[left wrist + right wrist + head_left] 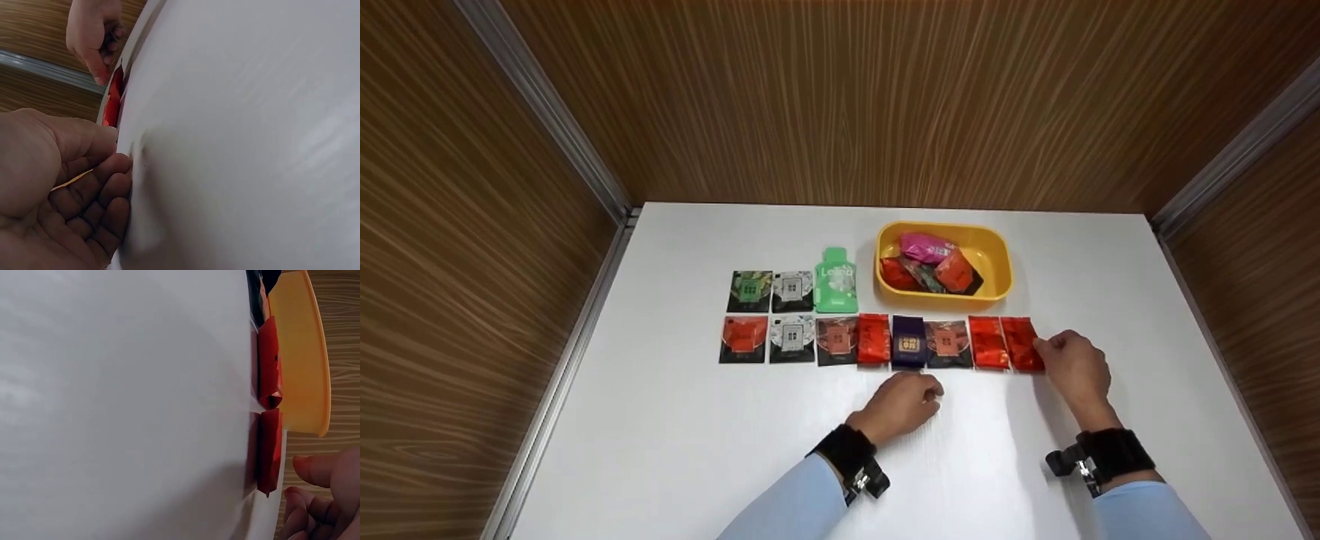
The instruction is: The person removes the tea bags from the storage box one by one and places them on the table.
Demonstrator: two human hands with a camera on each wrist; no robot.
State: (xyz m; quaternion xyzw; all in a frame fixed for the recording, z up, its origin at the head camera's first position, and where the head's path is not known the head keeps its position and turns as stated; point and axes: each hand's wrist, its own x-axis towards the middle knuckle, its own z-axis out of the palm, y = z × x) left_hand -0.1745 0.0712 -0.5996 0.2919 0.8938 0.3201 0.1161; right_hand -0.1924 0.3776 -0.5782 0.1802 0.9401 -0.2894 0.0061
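Two rows of small foil packets lie on the white table (660, 420). My right hand (1048, 349) is at the right end of the front row, its fingertips at the edge of the last red packet (1023, 343). In the right wrist view that red packet (269, 451) lies flat, with my right hand's fingers (315, 495) loosely bent just beside it. My left hand (921, 394) rests on the table just in front of a dark purple packet (908, 342). It holds nothing, and its fingers (107, 191) are loosely curled against the tabletop.
A yellow tray (997, 259) behind the rows holds several more packets, one of them pink (926, 246). A green pouch (835, 280) ends the back row. Wood-grain walls close in the table at the back and both sides.
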